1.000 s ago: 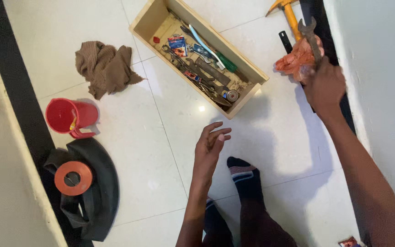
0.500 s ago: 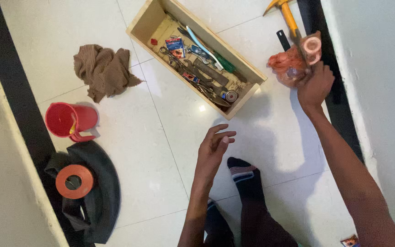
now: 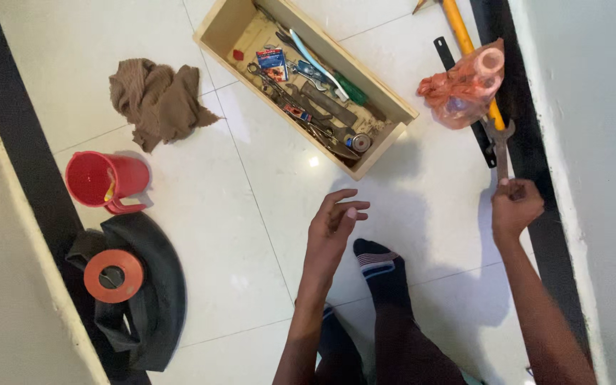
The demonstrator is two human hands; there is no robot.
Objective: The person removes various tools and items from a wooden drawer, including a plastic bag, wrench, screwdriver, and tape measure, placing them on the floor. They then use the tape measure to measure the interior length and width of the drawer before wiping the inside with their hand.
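Note:
My right hand (image 3: 513, 207) grips the lower end of a rusty open-ended spanner (image 3: 500, 146), whose jaws point away from me toward an orange plastic bag (image 3: 463, 88). The bag lies on the floor over a yellow-handled hammer (image 3: 465, 44) near the black floor strip at the right. My left hand (image 3: 332, 229) hovers open above the white tiles, fingers loosely curled, holding nothing. It is just above my foot in a dark striped sock (image 3: 379, 267).
A wooden tool box (image 3: 231, 28) with several hand tools sits at the top centre. A brown cloth (image 3: 157, 97), a red jug (image 3: 101, 180), a black inner tube (image 3: 152, 299) and an orange tape roll (image 3: 113, 275) lie at the left.
My right hand has drawn back toward me with the spanner, away from the orange bag, which now lies on the floor. The left hand has hardly moved.

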